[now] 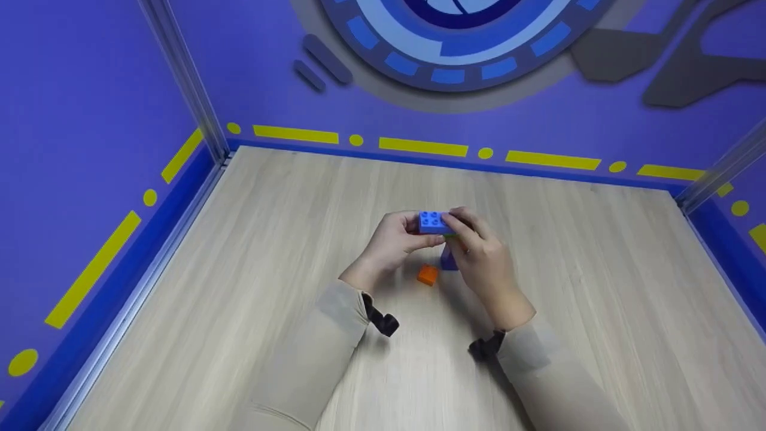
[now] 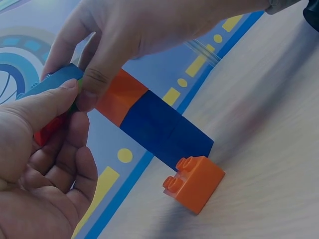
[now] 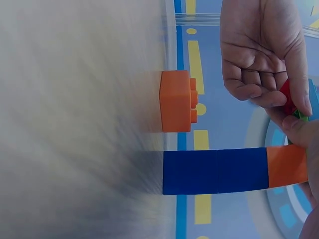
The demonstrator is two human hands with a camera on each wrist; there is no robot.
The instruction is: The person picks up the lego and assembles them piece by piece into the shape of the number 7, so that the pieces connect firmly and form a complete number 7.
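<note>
Both hands meet at the top of a stack of toy building bricks. A light blue brick (image 1: 432,222) with studs lies uppermost, with a little green (image 3: 302,115) beneath it and a red brick (image 2: 48,133) lower. My left hand (image 1: 389,242) grips this end from the left, thumb along the blue side and fingers curled by the red brick. From the right, my right hand (image 1: 488,257) pinches the blue and green bricks. Below its fingers stands a column of an orange brick (image 2: 121,98) over dark blue bricks (image 3: 215,172). How the upper bricks join the column is hidden.
A loose orange brick (image 1: 427,275) rests on the wood-grain table (image 1: 287,287), close to the column's foot. Blue-purple panels (image 1: 251,84) enclose the table's back and sides. Black straps (image 1: 383,320) hang at both wrists.
</note>
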